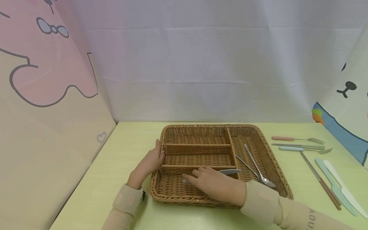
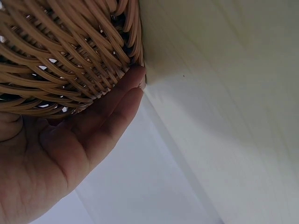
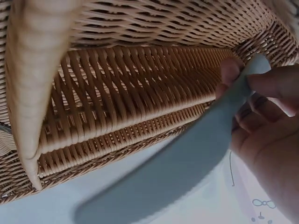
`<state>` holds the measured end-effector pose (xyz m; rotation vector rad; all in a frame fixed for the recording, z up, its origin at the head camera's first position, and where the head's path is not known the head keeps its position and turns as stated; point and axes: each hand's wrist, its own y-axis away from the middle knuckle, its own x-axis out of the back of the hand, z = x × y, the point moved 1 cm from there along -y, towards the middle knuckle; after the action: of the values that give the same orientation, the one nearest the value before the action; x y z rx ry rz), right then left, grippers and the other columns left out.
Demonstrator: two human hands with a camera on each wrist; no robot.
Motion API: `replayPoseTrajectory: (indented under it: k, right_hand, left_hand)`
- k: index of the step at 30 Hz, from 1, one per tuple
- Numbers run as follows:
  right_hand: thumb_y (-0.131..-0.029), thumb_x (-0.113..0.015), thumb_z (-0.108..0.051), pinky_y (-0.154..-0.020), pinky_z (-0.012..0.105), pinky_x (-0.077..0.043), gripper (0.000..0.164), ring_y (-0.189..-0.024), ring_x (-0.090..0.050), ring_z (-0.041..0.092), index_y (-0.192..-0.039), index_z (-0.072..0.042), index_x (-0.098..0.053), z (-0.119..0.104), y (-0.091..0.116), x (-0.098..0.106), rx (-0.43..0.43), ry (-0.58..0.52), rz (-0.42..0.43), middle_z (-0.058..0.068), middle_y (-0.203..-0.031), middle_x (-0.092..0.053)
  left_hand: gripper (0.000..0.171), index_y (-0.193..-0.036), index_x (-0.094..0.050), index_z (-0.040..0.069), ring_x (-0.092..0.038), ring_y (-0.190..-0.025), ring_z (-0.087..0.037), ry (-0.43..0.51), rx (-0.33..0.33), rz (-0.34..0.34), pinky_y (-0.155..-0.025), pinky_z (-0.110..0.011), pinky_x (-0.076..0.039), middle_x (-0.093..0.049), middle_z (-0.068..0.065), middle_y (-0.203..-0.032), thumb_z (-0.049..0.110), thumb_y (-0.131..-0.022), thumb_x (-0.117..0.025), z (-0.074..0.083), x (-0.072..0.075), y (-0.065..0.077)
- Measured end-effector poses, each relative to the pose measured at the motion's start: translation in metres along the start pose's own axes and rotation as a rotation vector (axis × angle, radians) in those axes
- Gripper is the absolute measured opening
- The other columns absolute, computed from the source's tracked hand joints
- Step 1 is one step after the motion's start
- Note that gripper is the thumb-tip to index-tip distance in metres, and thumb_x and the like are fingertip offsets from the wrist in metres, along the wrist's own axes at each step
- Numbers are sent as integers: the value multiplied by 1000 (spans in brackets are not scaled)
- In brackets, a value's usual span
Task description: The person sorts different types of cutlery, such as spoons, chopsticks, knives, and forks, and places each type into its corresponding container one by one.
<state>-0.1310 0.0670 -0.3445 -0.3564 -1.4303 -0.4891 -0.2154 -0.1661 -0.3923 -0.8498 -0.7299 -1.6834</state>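
A brown wicker basket [image 1: 198, 200] with dividers stands in the middle of the table. My left hand [image 1: 149, 163] holds its left side, the fingers [image 2: 112, 116] lying along the outer wall and the thumb at the rim. Over the front compartment, my right hand [image 1: 217, 185] pinches a pale blue-grey knife [image 3: 173, 163] by its handle between thumb and fingers. Its blade points right in the head view, overlapping the divider. In the right-hand compartment lie a metal spoon [image 1: 268, 183] and another slim metal utensil [image 1: 247, 165], whose far end is partly hidden.
Right of the basket on the table lie a pink-handled fork [image 1: 283, 138], grey-green chopsticks [image 1: 299, 146], a light-blue-handled fork [image 1: 291, 149], brown-ended chopsticks [image 1: 322, 182], a mint knife [image 1: 334, 185] and a white knife [image 1: 345, 188]. Cloth curtains [image 1: 187, 64] surround the table.
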Motion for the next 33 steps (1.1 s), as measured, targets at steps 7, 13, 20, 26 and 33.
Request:
replayPoseTrajectory:
  k: [7,13,20,26,33]
  right_hand:
    - [-89,-56,-7,-70,22,-48,27,-74,-54,5,-113,-12,-46,0,-2,-5,54,-78,71,-6,-87,-62]
    - [-85,-63,-15,-70,16,-46,18,-79,-55,4,-103,-14,-66,0,-3,-8,66,13,2,-7,-93,-63]
    - [-82,-66,-16,-71,14,-46,15,-83,-56,4,-96,-17,-71,-1,-5,-12,49,17,-48,-7,-98,-62]
    - [-84,-64,-12,-77,18,-49,11,-92,-60,9,-92,-14,-71,-2,-4,-12,21,-37,-96,-2,-113,-61]
    - [-86,-61,-8,-88,27,-49,11,-112,-57,22,-93,-11,-68,-2,-3,-13,-57,-108,-200,3,-133,-50]
  left_hand:
    - [63,-142,8,-10,-32,-36,-9,-5,1,1,-37,-20,-30,-38,1,-49,16,-99,-31,-1,-1,-1]
    - [62,-142,9,-9,-29,-36,-9,0,6,-6,-37,-20,-29,-38,1,-48,16,-100,-30,-1,-1,-1]
    - [63,-142,10,-8,-28,-36,-9,7,9,-12,-37,-20,-29,-38,1,-48,17,-100,-30,-1,-1,-1]
    - [63,-142,10,-8,-28,-36,-9,6,10,-14,-37,-20,-29,-38,1,-48,17,-100,-30,-1,-1,-1]
    - [63,-142,9,-8,-29,-36,-9,1,13,-11,-37,-20,-29,-38,1,-48,17,-100,-30,-1,-1,-1]
